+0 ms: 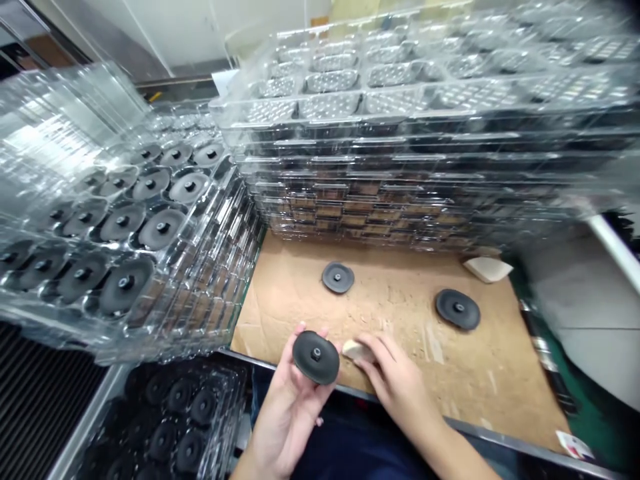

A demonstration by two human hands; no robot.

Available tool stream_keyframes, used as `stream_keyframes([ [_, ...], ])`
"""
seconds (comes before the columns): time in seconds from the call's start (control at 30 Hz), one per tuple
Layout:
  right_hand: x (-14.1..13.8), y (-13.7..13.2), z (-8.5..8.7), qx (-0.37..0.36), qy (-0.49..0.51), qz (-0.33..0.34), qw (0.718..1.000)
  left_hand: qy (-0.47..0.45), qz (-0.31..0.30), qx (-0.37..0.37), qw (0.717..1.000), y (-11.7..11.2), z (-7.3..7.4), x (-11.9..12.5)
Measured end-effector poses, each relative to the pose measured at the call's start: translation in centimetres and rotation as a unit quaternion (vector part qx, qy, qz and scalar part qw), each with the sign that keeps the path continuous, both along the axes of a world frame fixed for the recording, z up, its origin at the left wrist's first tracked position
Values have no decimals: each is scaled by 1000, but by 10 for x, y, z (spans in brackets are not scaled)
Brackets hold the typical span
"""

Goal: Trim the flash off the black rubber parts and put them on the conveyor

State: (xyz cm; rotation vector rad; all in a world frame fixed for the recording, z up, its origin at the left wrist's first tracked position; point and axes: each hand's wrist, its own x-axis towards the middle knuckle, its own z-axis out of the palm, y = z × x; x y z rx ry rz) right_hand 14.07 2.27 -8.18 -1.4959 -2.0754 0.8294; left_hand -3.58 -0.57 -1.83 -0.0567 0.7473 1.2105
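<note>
My left hand (285, 407) holds a black round disc (316, 357) with a small hub in its middle, fingers curled behind it, just above the near edge of the cardboard sheet (400, 373). My right hand (395, 383) is closed on a small pale block (354, 349) right beside the disc, almost touching its right rim. Two more black discs lie flat on the cardboard: one (338, 277) at the middle back, another (457, 309) to the right.
A tall stack of clear plastic trays (425, 147) stands at the back. A tilted stack of trays (115, 247) filled with black discs is on the left. More filled trays (170, 420) sit low at the front left. A white wedge-shaped piece (487, 269) lies at the cardboard's back right.
</note>
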Motion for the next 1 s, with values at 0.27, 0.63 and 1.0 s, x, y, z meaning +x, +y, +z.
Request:
stream_keyframes([
  [0.27,4,8,68,-6,68,9,998,81,-13,-3,997,0,15,20],
  [0.63,-5,-4,140,133,101,70,984,78,-77,30,994,3,35,52],
  [1.0,46,-14,140,182,37,67,980,54,-159,65,984,4,43,64],
])
